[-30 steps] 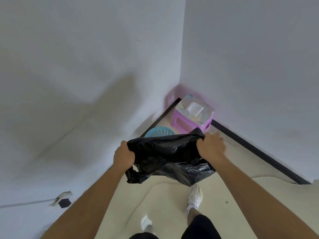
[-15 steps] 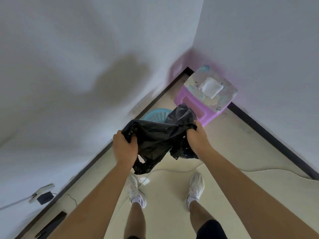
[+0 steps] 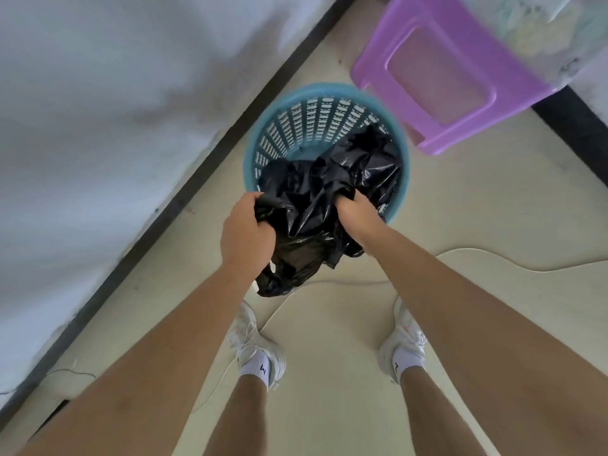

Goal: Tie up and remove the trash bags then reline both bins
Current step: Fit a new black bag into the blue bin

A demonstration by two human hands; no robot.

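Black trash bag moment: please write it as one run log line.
step: relining | left hand: gripping black trash bag | right hand: gripping bag | bag: partly inside blue basket bin | nearby: purple stool

The purple stool point(image 3: 437, 77) at upper right is blurred and cut by the frame's top edge; the black bag point(image 3: 316, 205) hides the blue bin's point(image 3: 263, 133) floor and near rim.

A round blue perforated plastic bin point(image 3: 325, 126) is seen at upper centre of the frame, standing on the floor point(image 3: 460, 225) beside the wall point(image 3: 98, 126). A purple plastic stool point(image 3: 441, 80) is placed at its upper right. A crumpled black plastic bag point(image 3: 316, 205) lies partly in the bin.
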